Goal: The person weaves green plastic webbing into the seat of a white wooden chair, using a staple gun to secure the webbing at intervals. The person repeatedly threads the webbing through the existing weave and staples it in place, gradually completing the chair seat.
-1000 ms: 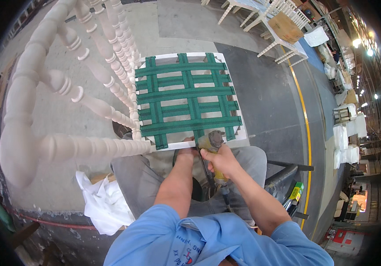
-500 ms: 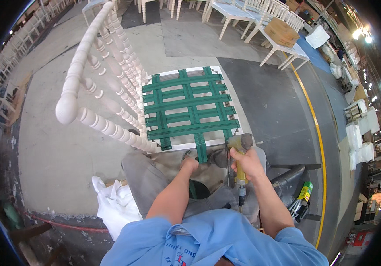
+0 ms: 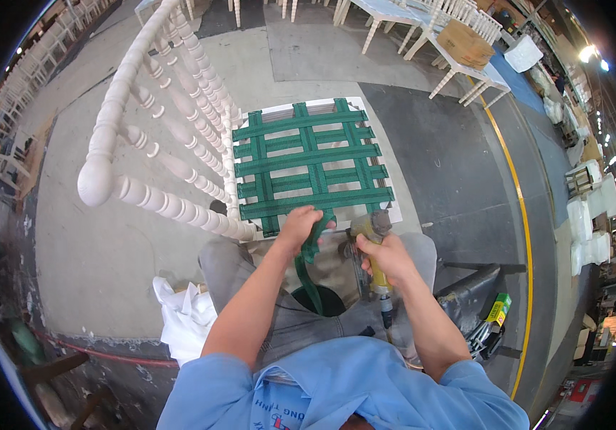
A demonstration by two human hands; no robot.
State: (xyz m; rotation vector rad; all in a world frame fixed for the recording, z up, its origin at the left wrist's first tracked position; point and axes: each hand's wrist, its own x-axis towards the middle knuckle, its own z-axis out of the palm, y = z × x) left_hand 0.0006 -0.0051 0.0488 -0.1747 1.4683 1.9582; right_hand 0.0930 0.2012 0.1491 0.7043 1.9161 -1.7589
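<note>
A cream chair frame with turned spindles lies in front of me, its back to the left. Green webbing is woven in a lattice across its seat. My left hand is closed on a green webbing strap at the seat's near edge. The strap's tail hangs down into a dark round container between my legs. In my right hand I grip a yellow pneumatic staple gun, its head close to the near right seat corner. A hose fitting sits at its lower end.
White plastic sheeting lies at my left. On my right are a dark padded support and a green-yellow box. A cardboard stack rests on a chair seat at the back right. More pale chairs line the far side.
My left hand has risen toward the seat edge, and the strap's end is now folded back up in it. The staple gun has shifted slightly left. The view has shifted a little.
</note>
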